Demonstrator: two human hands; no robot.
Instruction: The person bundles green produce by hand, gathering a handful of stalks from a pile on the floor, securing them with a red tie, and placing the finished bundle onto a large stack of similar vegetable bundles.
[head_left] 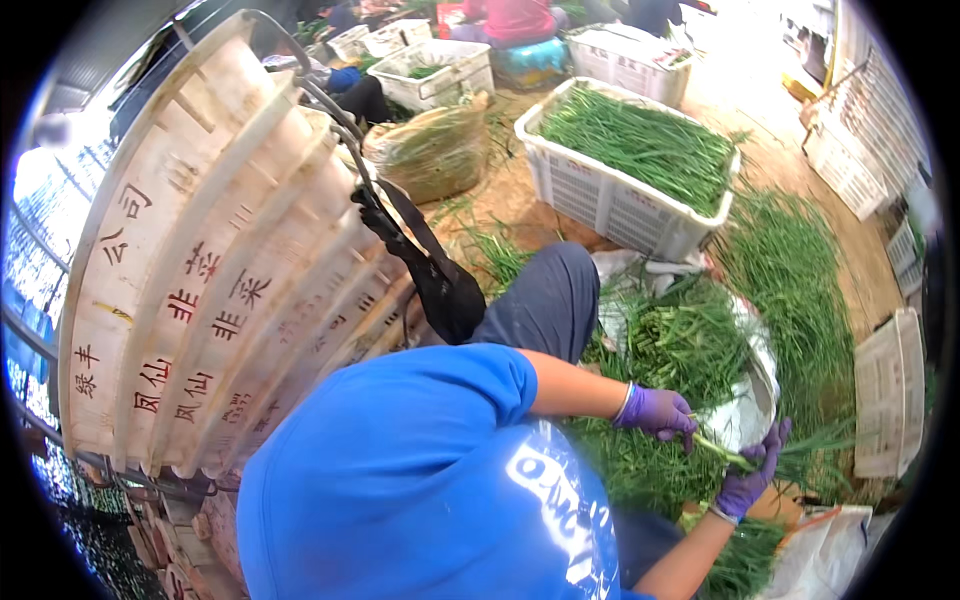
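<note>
My left hand [655,412], in a purple glove, is closed at the pale stem end of a small bunch of garlic chives [718,450]. My right hand [748,482], gloved the same way, grips that bunch further along, and its green leaves stick out beyond the fingers to the right. Under and around both hands lies a loose heap of chives [690,335], partly on a white plastic sheet or sack [745,405]. More long chives [790,270] spread over the ground at the right.
A white crate [590,190] full of chives stands ahead. Tall nested white crates [190,290] lean at my left, with a black strap [445,290] hanging there. A filled clear plastic bag [430,150] sits beyond my knee. An upended crate [888,395] stands right. People sit farther back.
</note>
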